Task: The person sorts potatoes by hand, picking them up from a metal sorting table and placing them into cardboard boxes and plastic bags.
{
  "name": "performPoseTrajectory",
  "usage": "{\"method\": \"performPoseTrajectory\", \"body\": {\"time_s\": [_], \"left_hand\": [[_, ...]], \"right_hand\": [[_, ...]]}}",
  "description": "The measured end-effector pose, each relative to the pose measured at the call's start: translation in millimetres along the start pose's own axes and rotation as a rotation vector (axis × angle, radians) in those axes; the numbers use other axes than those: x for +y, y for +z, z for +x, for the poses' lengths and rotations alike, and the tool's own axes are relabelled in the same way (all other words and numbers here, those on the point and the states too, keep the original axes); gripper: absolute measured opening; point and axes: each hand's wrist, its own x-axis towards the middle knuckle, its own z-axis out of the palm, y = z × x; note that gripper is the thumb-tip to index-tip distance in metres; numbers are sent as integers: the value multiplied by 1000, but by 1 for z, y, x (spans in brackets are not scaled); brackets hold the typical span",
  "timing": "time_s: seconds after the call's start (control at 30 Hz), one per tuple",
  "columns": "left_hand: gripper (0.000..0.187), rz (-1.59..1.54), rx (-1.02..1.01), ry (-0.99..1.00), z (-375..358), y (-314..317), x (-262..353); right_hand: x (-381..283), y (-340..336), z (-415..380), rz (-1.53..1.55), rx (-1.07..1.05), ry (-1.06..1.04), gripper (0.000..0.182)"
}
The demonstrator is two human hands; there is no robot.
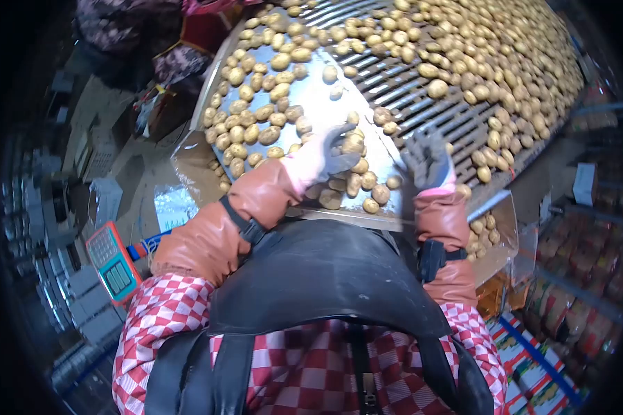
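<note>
From the head camera I see my gloved left hand (330,153) curled around a potato (353,144) on the metal chute (318,97), while my gloved right hand (428,160) hovers with fingers spread and empty over the roller bed (422,93) carrying more potatoes (505,62).

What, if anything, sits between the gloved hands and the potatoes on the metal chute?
Nothing visible. The left hand already rests on potatoes on the chute. The right hand hovers open beside them over the roller bars, with only bare metal between.
</note>
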Motion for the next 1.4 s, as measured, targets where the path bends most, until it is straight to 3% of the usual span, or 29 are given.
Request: {"method": "performPoseTrajectory", "body": {"time_s": [0.07,0.1,0.17,0.2,0.23,0.3,0.37,0.4,0.43,0.5,0.53,0.6,0.63,0.67,0.77,0.83,0.9,0.97,1.0,1.03,1.1,1.13,1.2,1.23,1.3,1.37,1.4], "left_hand": [[66,432,214,96,9,-29,-40],[76,951,176,165,-7,-41,-20],[78,1434,93,240,-37,-52,-30],[77,1428,-43,182,-51,-65,-38],[68,1450,-37,204,-63,-78,-43],[54,1415,165,-115,-84,-92,-39],[42,1377,531,-78,-97,-110,-77],[34,1347,648,-41,-97,-106,-81],[38,1414,638,51,-100,-85,-56],[42,1341,145,97,-82,-69,-48],[42,1334,156,94,-81,-73,-51],[48,1560,46,447,-78,-83,-59],[48,1556,54,444,-75,-93,-61],[47,1517,193,299,-76,-104,-63],[43,1364,667,-6,-72,-125,-84],[38,1348,773,95,-63,-142,-57],[39,1364,881,236,-35,-167,-22],[46,1336,921,98,5,-210,-2],[50,1308,912,-116,26,-227,15],[51,1236,966,-167,45,-236,25],[49,1154,808,-436,72,-256,30],[49,1170,790,-428,81,-267,18],[43,1156,802,-213,91,-283,2],[41,1125,917,-201,94,-282,-1],[39,996,908,-334,88,-270,17],[37,758,988,-270,78,-256,27],[31,644,876,-217,74,-227,31]], "right_hand": [[26,16,-11,-127,-28,66,56],[39,14,-10,-174,-92,78,52],[35,29,-19,-408,-41,85,45],[37,24,-17,-457,-78,69,39],[38,10,-13,-533,-149,39,35],[33,-11,-7,-615,-105,216,40],[28,-43,6,-1386,-96,100,48],[26,-35,-3,-1539,-47,132,51],[25,-2,-16,-1739,-124,301,63],[63,45,-30,-2054,-320,388,85],[77,52,-30,-1998,-422,319,80],[95,61,-24,-1631,-579,203,69],[97,64,-19,-1442,-603,204,65],[96,64,-13,-1284,-590,214,60],[80,72,1,-963,-373,192,48],[63,69,18,-1053,-191,87,42],[84,21,55,-1064,-26,-3,39],[69,37,45,-992,-81,167,43],[71,40,42,-983,-122,217,45],[76,44,39,-1095,-110,173,46],[71,52,31,-1168,-124,108,45],[68,57,26,-1188,-121,88,45],[67,57,30,-1043,-97,82,44],[66,58,33,-883,-114,155,45],[53,69,31,-709,-167,225,46],[47,73,34,-524,-224,315,47],[44,76,36,-344,-286,401,48]]}}
